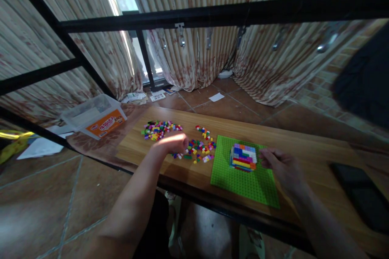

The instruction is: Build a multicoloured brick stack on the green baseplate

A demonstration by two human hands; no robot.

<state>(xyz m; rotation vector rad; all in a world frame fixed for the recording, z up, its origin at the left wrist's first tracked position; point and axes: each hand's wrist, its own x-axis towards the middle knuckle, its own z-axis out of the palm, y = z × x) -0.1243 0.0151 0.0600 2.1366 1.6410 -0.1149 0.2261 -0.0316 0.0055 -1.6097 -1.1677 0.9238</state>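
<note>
My left hand (178, 143) hangs over the loose toy bricks (202, 145) at the middle of the bench, its back toward me; its fingers are bent down and hidden. A bright green studded baseplate (221, 170) lies to the right of those bricks. On it stands a small block-shaped build of many-coloured toy bricks (244, 157), several layers high. Just right of this build is my right hand (276, 164), thumb and fingers pinched together above the baseplate's edge. Whatever the pinch may hold is too small to make out.
More bricks (161, 128) lie heaped farther left on the wooden bench (258, 131). A clear plastic box (94, 115) with an orange label stands at the left end. A dark phone-like slab (360, 194) lies at the right. Black metal bars (194, 15) cross in front of the curtains.
</note>
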